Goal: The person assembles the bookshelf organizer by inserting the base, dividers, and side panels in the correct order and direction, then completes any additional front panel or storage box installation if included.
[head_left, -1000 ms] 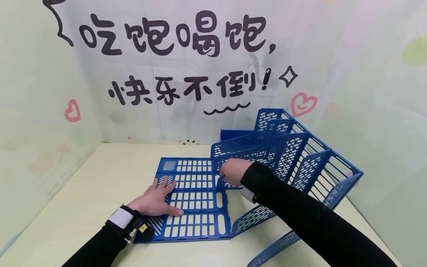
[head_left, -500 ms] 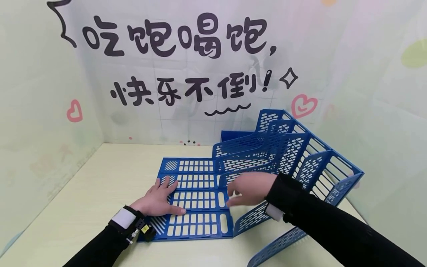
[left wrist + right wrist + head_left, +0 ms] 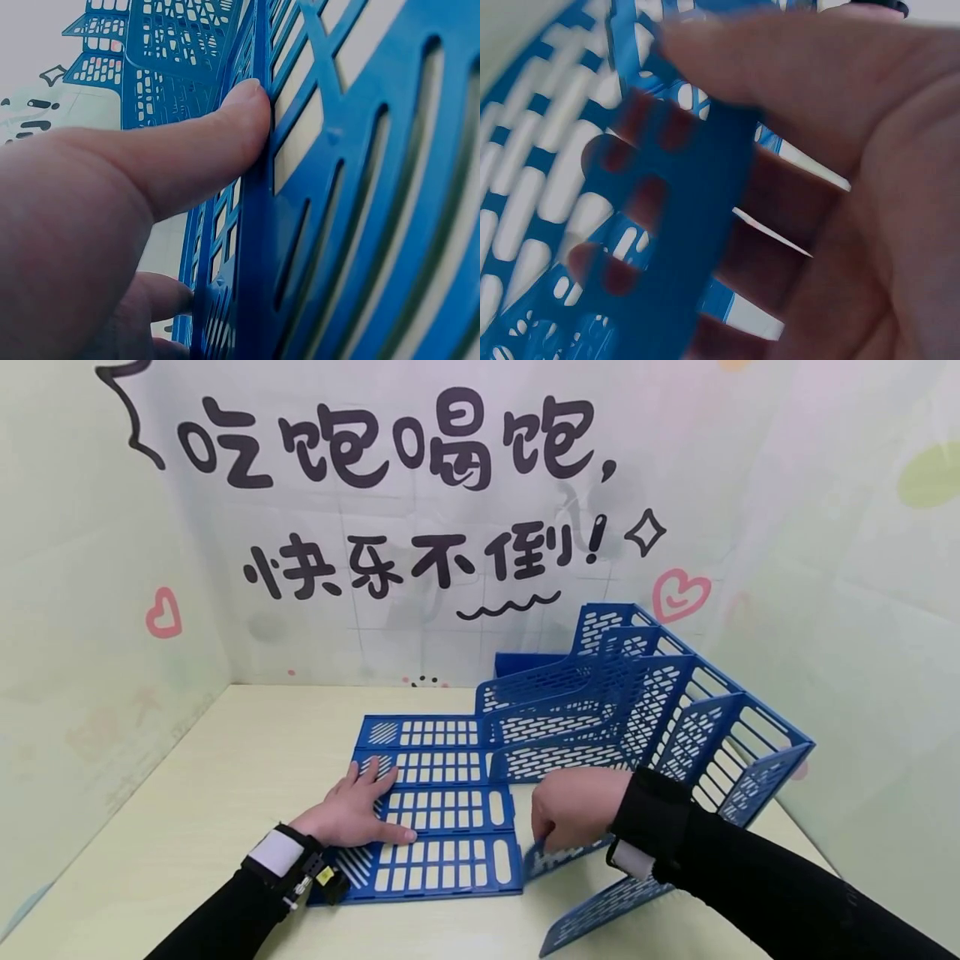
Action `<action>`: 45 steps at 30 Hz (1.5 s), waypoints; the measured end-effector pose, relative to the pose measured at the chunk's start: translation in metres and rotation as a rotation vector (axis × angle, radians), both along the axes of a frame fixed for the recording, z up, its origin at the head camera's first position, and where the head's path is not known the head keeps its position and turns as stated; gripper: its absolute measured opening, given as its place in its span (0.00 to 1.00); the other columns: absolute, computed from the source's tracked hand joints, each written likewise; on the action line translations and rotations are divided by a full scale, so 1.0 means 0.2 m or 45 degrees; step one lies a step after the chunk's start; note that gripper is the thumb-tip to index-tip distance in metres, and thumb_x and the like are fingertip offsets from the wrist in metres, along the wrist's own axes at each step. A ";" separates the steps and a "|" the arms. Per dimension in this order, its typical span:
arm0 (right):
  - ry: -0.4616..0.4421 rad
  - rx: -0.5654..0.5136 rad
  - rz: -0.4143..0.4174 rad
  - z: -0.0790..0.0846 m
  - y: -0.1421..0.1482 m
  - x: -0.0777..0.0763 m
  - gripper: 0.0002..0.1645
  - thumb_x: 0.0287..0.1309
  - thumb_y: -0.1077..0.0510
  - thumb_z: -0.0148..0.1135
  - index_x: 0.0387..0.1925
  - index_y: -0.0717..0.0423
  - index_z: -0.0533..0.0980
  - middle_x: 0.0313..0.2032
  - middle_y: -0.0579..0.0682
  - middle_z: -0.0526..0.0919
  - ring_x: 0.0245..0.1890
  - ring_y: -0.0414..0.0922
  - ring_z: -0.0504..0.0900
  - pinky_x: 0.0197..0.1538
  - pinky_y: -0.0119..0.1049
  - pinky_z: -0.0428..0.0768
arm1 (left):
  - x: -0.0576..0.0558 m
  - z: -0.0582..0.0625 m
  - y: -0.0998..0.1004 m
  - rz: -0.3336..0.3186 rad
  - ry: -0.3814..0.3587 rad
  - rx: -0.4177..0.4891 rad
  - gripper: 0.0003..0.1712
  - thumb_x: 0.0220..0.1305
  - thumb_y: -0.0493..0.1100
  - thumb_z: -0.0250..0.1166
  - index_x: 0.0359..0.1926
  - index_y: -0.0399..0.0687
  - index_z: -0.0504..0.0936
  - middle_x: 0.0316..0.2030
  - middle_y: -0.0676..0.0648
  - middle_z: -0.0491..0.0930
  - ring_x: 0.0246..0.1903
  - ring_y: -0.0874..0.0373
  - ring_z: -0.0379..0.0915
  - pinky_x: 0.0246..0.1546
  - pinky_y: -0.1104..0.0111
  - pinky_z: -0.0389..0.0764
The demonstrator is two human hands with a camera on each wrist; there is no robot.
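Observation:
A blue plastic file rack with slotted panels lies across the table. Its grid-patterned panel is flat on the tabletop, and my left hand rests on its left part with fingers spread. Seen from the left wrist, the left thumb lies against a seam between panel sections. My right hand grips the edge of a slotted divider at the right end of the flat panel. In the right wrist view, fingers show through the slots of this divider, with the thumb on its near side.
Several more dividers stand behind, including one just beyond the right hand. Another divider slants toward the front edge. The rack's barred side rises at the right. A printed cloth hangs behind the table.
My right hand has let go of a divider farther back, come toward me and slightly right, and taken hold of the nearer one. The left hand keeps its place.

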State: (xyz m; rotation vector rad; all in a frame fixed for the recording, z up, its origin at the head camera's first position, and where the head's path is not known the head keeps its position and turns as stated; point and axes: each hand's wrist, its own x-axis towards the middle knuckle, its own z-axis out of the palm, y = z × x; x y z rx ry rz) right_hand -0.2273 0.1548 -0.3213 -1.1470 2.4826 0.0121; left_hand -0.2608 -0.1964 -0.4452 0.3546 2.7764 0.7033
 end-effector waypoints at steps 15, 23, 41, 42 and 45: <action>0.396 -0.044 -0.138 -0.09 -0.11 -0.07 0.09 0.76 0.63 0.67 0.49 0.56 0.90 0.46 0.52 0.93 0.48 0.49 0.91 0.57 0.38 0.88 | 0.02 0.03 0.01 -0.007 0.013 -0.017 0.73 0.57 0.76 0.77 0.88 0.40 0.55 0.87 0.25 0.38 0.83 0.17 0.25 0.78 0.20 0.42; 0.467 0.032 -0.130 -0.11 -0.18 -0.07 0.08 0.74 0.63 0.69 0.49 0.53 0.91 0.44 0.49 0.94 0.44 0.45 0.91 0.55 0.37 0.90 | -0.01 -0.02 0.01 -0.020 0.033 -0.020 0.76 0.54 0.83 0.73 0.88 0.43 0.54 0.87 0.25 0.37 0.84 0.18 0.24 0.79 0.21 0.38; 0.178 -0.248 -0.038 0.08 -0.01 0.15 0.19 0.80 0.47 0.65 0.62 0.50 0.86 0.56 0.47 0.92 0.53 0.42 0.90 0.59 0.35 0.88 | 0.01 0.00 0.02 -0.009 0.017 -0.042 0.74 0.57 0.79 0.75 0.88 0.42 0.52 0.87 0.26 0.35 0.84 0.18 0.23 0.80 0.22 0.40; 0.113 -0.247 -0.032 0.08 0.02 0.18 0.20 0.79 0.45 0.65 0.62 0.50 0.86 0.56 0.47 0.92 0.53 0.42 0.90 0.59 0.34 0.87 | 0.02 0.01 0.02 -0.008 0.017 -0.038 0.74 0.57 0.78 0.75 0.88 0.41 0.52 0.87 0.26 0.35 0.84 0.18 0.23 0.80 0.22 0.40; -0.027 -0.218 -0.041 0.01 0.08 0.24 0.24 0.75 0.40 0.68 0.62 0.48 0.86 0.53 0.44 0.92 0.51 0.38 0.89 0.56 0.31 0.86 | 0.03 0.04 0.03 -0.004 -0.001 -0.045 0.73 0.58 0.76 0.76 0.88 0.40 0.52 0.87 0.26 0.35 0.84 0.18 0.24 0.80 0.22 0.41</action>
